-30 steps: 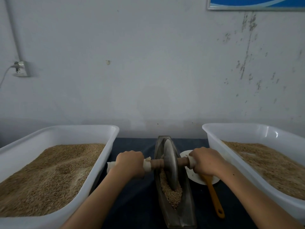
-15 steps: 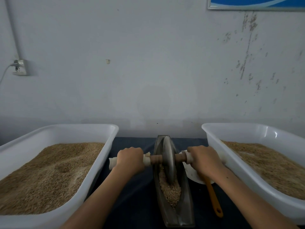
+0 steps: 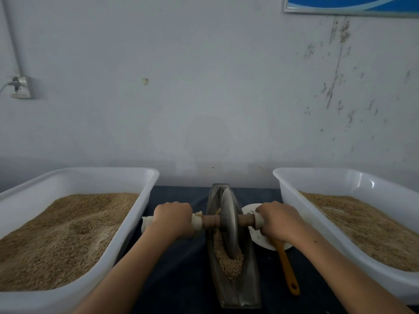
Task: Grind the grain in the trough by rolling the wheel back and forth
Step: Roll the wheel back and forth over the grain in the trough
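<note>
Both hands [image 3: 172, 219] gripping wheel axle [image 3: 210, 220]

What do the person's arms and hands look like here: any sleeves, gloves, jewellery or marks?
Both forearms are bare as far as the frame shows; no sleeve enters the picture. The left hand and right hand wear no gloves, and no rings, watch or bracelet show. A few small dark spots mark the right forearm.

White bins [image 3: 145, 214] [image 3: 292, 214] narrowly flank the trough [image 3: 249, 279]; a spatula [image 3: 286, 266] apparently crowds its right.
</note>
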A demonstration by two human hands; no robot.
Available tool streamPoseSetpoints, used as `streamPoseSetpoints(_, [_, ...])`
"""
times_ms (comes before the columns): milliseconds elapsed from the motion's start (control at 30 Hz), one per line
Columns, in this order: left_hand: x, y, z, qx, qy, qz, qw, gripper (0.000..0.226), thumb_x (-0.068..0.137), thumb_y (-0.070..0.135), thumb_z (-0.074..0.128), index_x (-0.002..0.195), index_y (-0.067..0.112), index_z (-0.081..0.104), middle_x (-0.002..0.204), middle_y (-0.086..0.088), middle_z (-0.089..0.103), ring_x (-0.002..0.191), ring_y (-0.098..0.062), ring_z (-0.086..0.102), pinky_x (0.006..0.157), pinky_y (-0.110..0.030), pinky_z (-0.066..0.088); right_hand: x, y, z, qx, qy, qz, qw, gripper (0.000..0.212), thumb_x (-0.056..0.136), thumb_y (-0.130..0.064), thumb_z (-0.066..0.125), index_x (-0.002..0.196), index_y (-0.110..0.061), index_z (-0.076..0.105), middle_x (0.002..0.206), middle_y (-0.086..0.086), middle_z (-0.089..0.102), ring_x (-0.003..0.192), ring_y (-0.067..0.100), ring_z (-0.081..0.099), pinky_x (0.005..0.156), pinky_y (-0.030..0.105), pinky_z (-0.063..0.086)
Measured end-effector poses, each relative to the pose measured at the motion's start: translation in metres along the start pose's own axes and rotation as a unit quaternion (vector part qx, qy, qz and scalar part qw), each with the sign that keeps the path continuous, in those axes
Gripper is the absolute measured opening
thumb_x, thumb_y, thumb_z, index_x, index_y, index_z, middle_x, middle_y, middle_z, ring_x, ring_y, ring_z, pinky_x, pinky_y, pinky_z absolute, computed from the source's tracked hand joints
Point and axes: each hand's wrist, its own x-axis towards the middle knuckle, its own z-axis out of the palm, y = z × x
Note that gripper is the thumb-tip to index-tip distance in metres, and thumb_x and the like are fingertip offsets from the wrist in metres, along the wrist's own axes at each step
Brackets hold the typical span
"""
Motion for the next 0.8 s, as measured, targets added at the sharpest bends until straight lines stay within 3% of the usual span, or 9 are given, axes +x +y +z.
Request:
streamPoseSetpoints(167, [0.005,0.004,0.003,0.0,0.062,-0.024,0.998,0.025,0.084,0.032,0.063,0.106,0.02,0.061,0.098,0.002,0.064,0.089,-0.016,0.06,0.071,-0.027,0.04,0.004,-0.004,0.003,-0.007,0.07,0.0,0.998,0.009,0.09,-0.017,0.054,0.096,-0.025,0.056,0.1,-0.002,0.065,0.091,0.016,0.06,0.083,0.029,0.043])
streamPoseSetpoints(300, [0.004,0.005,0.004,0.0,0.065,-0.025,0.998,0.022,0.085,0.03,0.063,0.105,0.02,0.061,0.097,0.003,0.064,0.084,-0.014,0.057,0.071,-0.027,0.04,0.002,-0.003,0.005,-0.009,0.082,-0.004,0.997,0.01,0.09,-0.018,0.055,0.089,-0.026,0.05,0.099,-0.003,0.065,0.092,0.017,0.06,0.085,0.03,0.042])
streamPoseSetpoints(433, [-0.002,0.001,0.006,-0.01,0.045,-0.016,0.999,0.023,0.085,0.03,0.063,0.105,0.019,0.061,0.093,0.003,0.062,0.082,-0.013,0.058,0.072,-0.026,0.043,-0.001,-0.004,0.0,-0.029,0.045,-0.006,0.999,0.017,0.088,-0.019,0.058,0.105,-0.022,0.059,0.103,-0.001,0.065,0.094,0.017,0.061,0.088,0.031,0.046])
streamPoseSetpoints(600, [-0.009,-0.001,0.004,0.01,0.019,-0.001,1.0,0.028,0.084,0.032,0.065,0.108,0.019,0.059,0.096,0.003,0.063,0.088,-0.013,0.06,0.078,-0.027,0.046,-0.005,-0.001,-0.007,-0.012,-0.02,-0.011,1.0,0.018,0.088,-0.021,0.061,0.106,-0.019,0.063,0.099,0.0,0.066,0.089,0.015,0.061,0.076,0.025,0.045])
streamPoseSetpoints(800, [-0.005,0.0,0.004,0.007,0.025,-0.011,1.0,0.03,0.083,0.032,0.066,0.109,0.019,0.058,0.097,0.002,0.062,0.089,-0.015,0.06,0.077,-0.027,0.045,-0.002,-0.001,-0.003,-0.007,-0.015,-0.003,1.0,0.02,0.088,-0.02,0.061,0.109,-0.019,0.062,0.101,0.0,0.066,0.089,0.015,0.061,0.076,0.025,0.045])
